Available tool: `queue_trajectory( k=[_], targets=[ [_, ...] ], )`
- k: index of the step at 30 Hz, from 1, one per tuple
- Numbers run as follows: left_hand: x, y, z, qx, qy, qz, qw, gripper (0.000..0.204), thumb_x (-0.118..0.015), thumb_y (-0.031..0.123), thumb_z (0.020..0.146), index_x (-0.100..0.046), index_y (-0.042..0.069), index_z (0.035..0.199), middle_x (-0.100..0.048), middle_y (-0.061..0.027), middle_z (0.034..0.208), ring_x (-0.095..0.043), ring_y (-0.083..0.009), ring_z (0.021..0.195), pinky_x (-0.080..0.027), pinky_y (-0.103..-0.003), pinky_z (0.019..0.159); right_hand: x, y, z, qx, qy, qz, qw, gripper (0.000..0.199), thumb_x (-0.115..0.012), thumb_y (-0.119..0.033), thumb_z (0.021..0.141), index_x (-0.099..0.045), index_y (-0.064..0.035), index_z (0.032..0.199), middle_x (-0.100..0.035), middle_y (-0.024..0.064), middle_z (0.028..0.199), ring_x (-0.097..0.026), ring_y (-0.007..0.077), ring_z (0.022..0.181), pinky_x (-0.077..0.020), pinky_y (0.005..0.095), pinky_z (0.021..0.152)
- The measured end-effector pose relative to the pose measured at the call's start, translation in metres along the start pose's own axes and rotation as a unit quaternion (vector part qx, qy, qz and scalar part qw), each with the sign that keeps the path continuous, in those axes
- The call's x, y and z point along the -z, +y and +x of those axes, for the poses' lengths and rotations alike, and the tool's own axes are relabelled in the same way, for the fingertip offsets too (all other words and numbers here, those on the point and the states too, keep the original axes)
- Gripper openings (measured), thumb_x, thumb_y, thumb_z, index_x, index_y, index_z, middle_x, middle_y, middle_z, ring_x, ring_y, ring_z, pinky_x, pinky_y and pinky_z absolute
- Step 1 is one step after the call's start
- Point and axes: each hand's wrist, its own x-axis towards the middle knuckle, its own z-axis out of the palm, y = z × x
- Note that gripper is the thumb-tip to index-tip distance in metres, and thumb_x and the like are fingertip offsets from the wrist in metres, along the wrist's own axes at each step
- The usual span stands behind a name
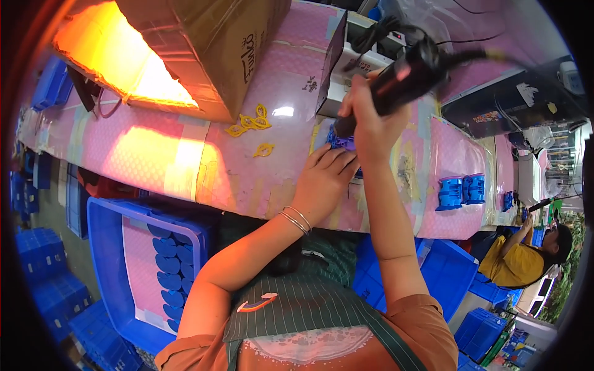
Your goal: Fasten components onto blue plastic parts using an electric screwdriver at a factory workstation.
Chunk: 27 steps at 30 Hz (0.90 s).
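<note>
The left hand (323, 179) lies flat, fingers together, pressing a blue plastic part (341, 143) onto the pink table (247, 161) to steady it; the part sits just under its fingertips. Directly beyond, the right hand (365, 120) is wrapped tight around a black power screwdriver (402, 77), tip down on the part.

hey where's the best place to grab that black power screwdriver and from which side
Probably around the thick black barrel of the power screwdriver, where the right hand wraps it. Come from the right, since the tip points down at the blue part the left hand steadies.
</note>
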Motion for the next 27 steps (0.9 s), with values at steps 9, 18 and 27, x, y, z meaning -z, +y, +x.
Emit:
queue_trajectory(
  k=[9, 18, 27],
  targets=[
    [0.004, 0.002, 0.002, 0.007, -0.013, -0.004, 1.0, 0.04, -0.055, 0.011, 0.084, -0.062, 0.008, 0.124, -0.063, -0.0051, 0.123, -0.055, -0.0211, 0.119, -0.036, -0.042, 0.11, 0.014, -0.021, 0.053, 0.146, 0.04, 0.012, 0.988, 0.017, -0.063, 0.0, 0.092, -0.05, 0.0037, 0.103, -0.058, 0.0074, 0.064, -0.057, 0.0146, 0.052, -0.0486, 0.0288, 0.054],
    [0.005, 0.003, 0.001, 0.017, -0.015, -0.008, 1.0, 0.04, -0.055, 0.011, 0.084, -0.063, 0.008, 0.123, -0.063, -0.0049, 0.123, -0.056, -0.0211, 0.119, -0.036, -0.042, 0.11, 0.014, -0.028, 0.028, 0.03, 0.004, 0.012, 0.999, 0.024, -0.066, -0.004, 0.091, -0.05, 0.0035, 0.107, -0.057, 0.0071, 0.062, -0.056, 0.0144, 0.05, -0.047, 0.0289, 0.052],
    [0.002, 0.002, 0.003, 0.015, -0.007, 0.0, 1.0, 0.039, -0.056, 0.013, 0.084, -0.064, 0.01, 0.123, -0.063, -0.0029, 0.122, -0.056, -0.0191, 0.118, -0.036, -0.04, 0.109, 0.02, -0.012, 0.006, -0.019, 0.004, 0.0, 1.0, 0.028, -0.065, -0.004, 0.092, -0.047, 0.0043, 0.112, -0.057, 0.0077, 0.061, -0.056, 0.0152, 0.05, -0.047, 0.0291, 0.053]
  ],
)
